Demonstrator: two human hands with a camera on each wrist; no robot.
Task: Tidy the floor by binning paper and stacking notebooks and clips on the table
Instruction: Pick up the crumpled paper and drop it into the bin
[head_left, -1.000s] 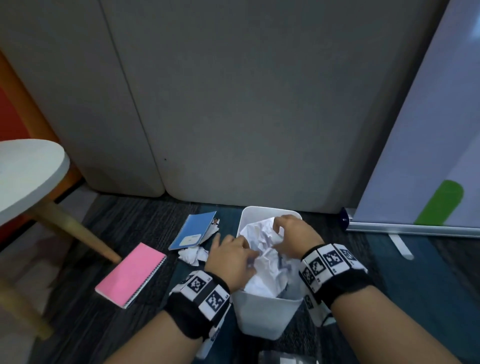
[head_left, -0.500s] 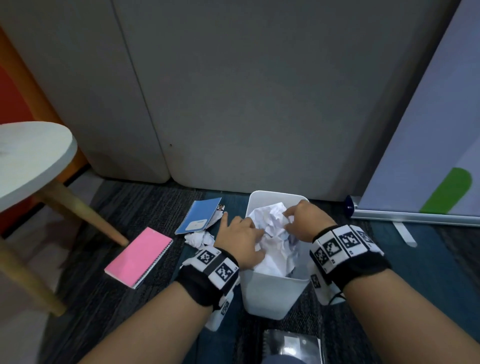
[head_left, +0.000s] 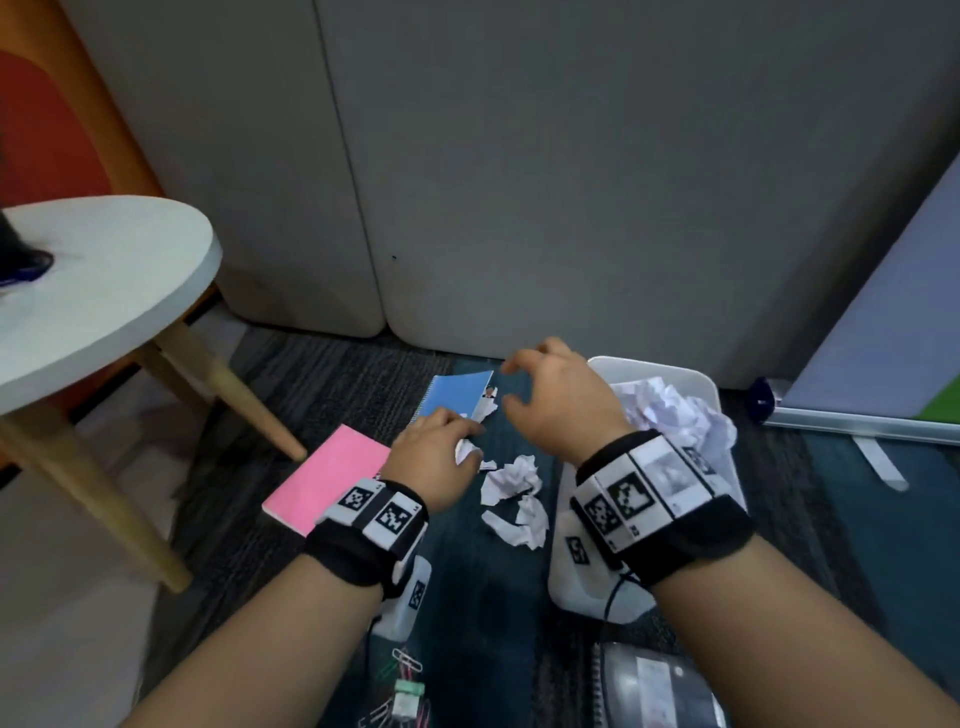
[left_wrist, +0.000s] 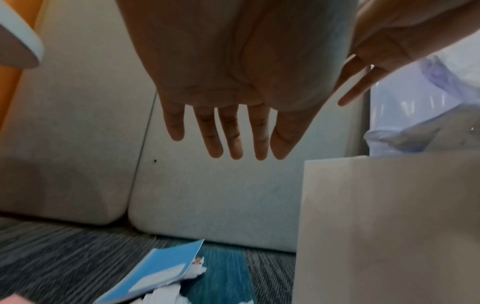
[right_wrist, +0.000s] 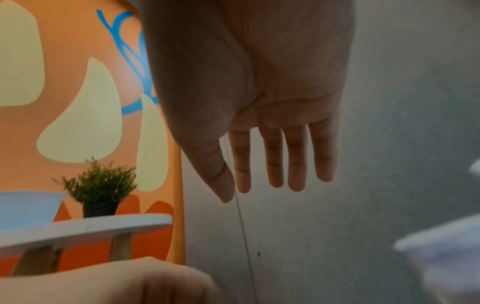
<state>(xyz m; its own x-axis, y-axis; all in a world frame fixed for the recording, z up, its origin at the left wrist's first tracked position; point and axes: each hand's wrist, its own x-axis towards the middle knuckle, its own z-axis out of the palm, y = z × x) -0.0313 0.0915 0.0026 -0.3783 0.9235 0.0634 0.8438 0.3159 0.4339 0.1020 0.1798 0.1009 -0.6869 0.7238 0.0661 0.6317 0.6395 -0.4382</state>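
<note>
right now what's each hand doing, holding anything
Left hand: open, fingers straight, holding nothing, over the crumpled white paper scraps on the floor.
Right hand: open, fingers straight, holding nothing.

blue notebook (head_left: 453, 396) part-hidden by left hand (head_left: 434, 457) | clips (head_left: 402, 693) blurred

Black wristbands (head_left: 374, 556) with white square-coded tags (a thin black cable under the right one), bare forearms.
</note>
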